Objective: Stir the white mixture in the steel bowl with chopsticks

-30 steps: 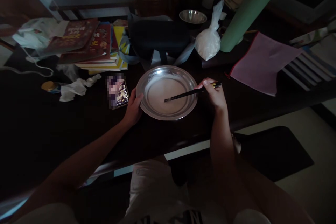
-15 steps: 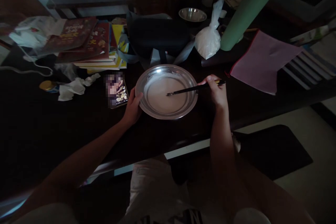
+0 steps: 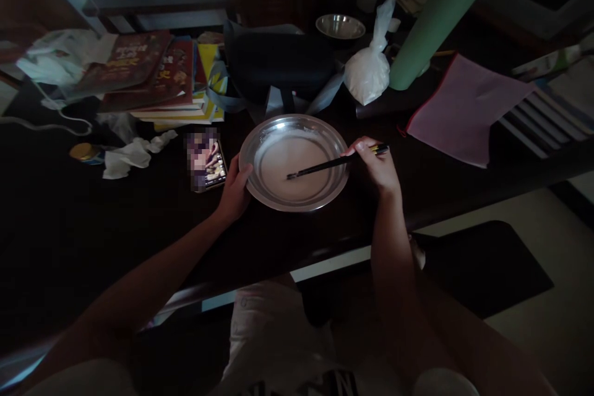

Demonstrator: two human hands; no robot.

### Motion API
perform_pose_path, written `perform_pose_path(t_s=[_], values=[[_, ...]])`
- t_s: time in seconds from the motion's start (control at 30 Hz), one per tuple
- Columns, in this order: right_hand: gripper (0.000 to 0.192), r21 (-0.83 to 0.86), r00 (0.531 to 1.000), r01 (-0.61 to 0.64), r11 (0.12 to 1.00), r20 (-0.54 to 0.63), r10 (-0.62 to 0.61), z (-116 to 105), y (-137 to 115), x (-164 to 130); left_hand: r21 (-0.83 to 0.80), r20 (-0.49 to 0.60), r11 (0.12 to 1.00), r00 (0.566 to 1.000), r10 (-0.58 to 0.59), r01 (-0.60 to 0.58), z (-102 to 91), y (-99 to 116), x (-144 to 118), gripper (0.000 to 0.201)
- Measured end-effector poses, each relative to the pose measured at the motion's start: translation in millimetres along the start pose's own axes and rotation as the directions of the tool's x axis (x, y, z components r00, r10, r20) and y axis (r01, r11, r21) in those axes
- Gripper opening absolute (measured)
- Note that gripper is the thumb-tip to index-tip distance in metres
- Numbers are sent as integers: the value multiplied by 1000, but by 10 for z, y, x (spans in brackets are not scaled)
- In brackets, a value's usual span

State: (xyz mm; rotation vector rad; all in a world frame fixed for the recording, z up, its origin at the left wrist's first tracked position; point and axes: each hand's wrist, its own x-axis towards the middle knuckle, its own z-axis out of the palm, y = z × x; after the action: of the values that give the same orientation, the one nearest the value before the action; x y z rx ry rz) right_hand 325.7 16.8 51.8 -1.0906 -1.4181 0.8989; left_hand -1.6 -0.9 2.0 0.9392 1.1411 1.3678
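Observation:
A shiny metal bowl [image 3: 297, 205] with a wide rim stands on the dark table in front of me. Pale, whitish batter-like liquid [image 3: 292, 154] covers its bottom. My left hand [image 3: 236, 189] grips the bowl's left rim, thumb on top. In my right hand [image 3: 378, 164], at the bowl's right side, are dark chopsticks [image 3: 325, 165], held close together. They slant down to the left over the rim, and their tips, smeared with white, reach the liquid near the middle of the bowl.
Left of the bowl lies a lit phone [image 3: 207, 161], with crumpled tissue [image 3: 127, 158] beyond it. Stacked books [image 3: 162, 80] and a black bag [image 3: 283, 65] stand behind. Farther right are a tied bag of white powder [image 3: 369, 74], a green cylinder [image 3: 440, 25] and a pink pouch [image 3: 464, 108].
The chopsticks' tips have moved left and slightly toward me through the liquid. My right hand has shifted a little left with them. The left hand and the bowl have stayed put.

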Motion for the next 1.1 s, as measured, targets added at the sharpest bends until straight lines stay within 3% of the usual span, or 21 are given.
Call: perform_pose_path(t_s=[0.17, 0.33, 0.47, 0.63, 0.8, 0.97, 1.1], values=[[53, -25, 994, -3, 1000, -106, 0, -8, 13, -5, -7, 7, 1000, 1000, 4, -4, -7, -16, 4, 53], [52, -6, 1000, 0, 1000, 2, 0, 3, -15, -4, -14, 9, 1000, 1000, -1, 1, -4, -10, -3, 57], [53, -19, 995, 1, 1000, -103, -3, 1, -13, 0, -16, 2, 1000, 1000, 6, -6, 5, 2, -6, 61], [54, -17, 1000, -13, 1000, -13, 13, 2, 12, 5, -7, 7, 1000, 1000, 3, -3, -6, 2, 0, 61], [53, -14, 994, -9, 1000, -108, 8, 2, 1, 4, -38, 7, 999, 1000, 10, -10, -7, -20, 1, 59], [50, 2, 1000, 6, 1000, -15, -6, 7, 4, 1, -54, -9, 999, 1000, -1, 0, 4, -20, 0, 61], [49, -3, 993, -7, 1000, -115, 7, 6, 9, -3, -39, 5, 999, 1000, 12, -11, 2, -13, -2, 58]])
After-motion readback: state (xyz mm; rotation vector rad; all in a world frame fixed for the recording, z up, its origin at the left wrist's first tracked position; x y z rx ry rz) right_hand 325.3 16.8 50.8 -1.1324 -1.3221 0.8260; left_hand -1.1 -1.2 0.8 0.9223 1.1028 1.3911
